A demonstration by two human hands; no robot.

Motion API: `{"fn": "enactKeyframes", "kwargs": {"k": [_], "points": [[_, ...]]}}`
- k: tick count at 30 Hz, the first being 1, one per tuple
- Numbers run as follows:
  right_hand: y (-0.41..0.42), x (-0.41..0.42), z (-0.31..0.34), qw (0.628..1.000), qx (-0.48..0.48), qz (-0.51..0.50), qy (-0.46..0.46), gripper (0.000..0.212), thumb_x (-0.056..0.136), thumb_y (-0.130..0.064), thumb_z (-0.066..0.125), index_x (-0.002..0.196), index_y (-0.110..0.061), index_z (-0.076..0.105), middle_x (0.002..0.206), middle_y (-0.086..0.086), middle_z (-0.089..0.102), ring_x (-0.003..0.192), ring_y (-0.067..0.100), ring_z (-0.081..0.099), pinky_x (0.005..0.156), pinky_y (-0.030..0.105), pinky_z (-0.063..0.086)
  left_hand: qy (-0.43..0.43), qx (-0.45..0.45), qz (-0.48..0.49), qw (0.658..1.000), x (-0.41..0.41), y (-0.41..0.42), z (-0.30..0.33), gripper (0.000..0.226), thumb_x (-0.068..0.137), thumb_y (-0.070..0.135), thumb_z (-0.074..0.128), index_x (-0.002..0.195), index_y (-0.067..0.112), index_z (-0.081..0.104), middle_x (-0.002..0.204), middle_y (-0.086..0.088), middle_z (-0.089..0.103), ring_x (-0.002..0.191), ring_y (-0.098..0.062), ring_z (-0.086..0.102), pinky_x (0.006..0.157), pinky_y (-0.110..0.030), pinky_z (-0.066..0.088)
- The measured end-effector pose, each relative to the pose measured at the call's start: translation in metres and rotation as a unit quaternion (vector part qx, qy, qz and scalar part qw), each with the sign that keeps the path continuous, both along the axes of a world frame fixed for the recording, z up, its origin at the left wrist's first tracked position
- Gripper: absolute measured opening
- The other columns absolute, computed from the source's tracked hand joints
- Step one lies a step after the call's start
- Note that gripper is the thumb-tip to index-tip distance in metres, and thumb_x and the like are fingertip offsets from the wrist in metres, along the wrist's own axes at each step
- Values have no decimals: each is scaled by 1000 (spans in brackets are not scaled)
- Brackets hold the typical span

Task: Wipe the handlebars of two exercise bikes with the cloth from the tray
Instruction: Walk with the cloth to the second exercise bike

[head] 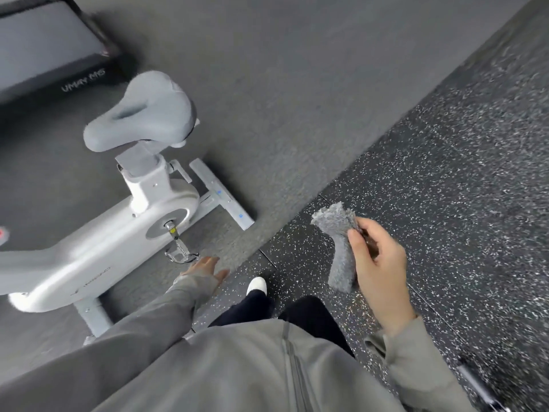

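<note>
Floor (297,84): plain grey mat on the left, black speckled rubber on the right, the seam running diagonally between them.
Exercise bike (98,233): white, on the grey mat near that seam; grey saddle (142,111) up, handlebars out of view.
Treadmill (50,46): dark, at the mat's far left corner.
Right hand (377,263): gripping the cloth over the speckled floor.
Left hand (205,270): fingers spread wide, holding nothing, just beside the bike's pedal (179,254).
Cloth (340,248): grey, fluffy, bunched, hanging from the right hand.

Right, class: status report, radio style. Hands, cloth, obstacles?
Right hand gripping grey cloth. Left hand open, empty, beside bike. Handlebars out of view. Nothing in the way.
</note>
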State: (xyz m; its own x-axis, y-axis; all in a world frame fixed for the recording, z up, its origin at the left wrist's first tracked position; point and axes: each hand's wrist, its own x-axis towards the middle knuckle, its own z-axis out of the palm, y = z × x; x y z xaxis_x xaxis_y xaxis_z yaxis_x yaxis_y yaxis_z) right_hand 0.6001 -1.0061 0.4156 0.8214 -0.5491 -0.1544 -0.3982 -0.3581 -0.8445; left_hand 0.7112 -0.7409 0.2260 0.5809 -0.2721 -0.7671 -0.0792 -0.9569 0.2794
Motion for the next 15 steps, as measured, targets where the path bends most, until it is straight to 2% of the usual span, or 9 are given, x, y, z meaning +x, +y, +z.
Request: {"fn": "enactKeyframes", "kwargs": {"k": [9, 15], "points": [[-66, 112, -5, 998, 4, 67, 3, 24, 94, -19, 51, 113, -10, 63, 104, 5, 69, 98, 19, 64, 88, 48, 51, 22, 46, 41, 998, 52, -29, -6, 61, 92, 55, 33, 144, 23, 26, 155, 0, 21, 143, -23, 17, 118, -47, 18], [-143, 202, -15, 992, 29, 120, -23, 21, 94, -17, 51, 109, -12, 64, 101, 3, 69, 96, 19, 65, 87, 48, 52, 34, 88, 112, 989, 104, -92, -7, 61, 93, 55, 33, 143, 21, 27, 153, -3, 27, 140, -26, 26, 115, -47, 25]]}}
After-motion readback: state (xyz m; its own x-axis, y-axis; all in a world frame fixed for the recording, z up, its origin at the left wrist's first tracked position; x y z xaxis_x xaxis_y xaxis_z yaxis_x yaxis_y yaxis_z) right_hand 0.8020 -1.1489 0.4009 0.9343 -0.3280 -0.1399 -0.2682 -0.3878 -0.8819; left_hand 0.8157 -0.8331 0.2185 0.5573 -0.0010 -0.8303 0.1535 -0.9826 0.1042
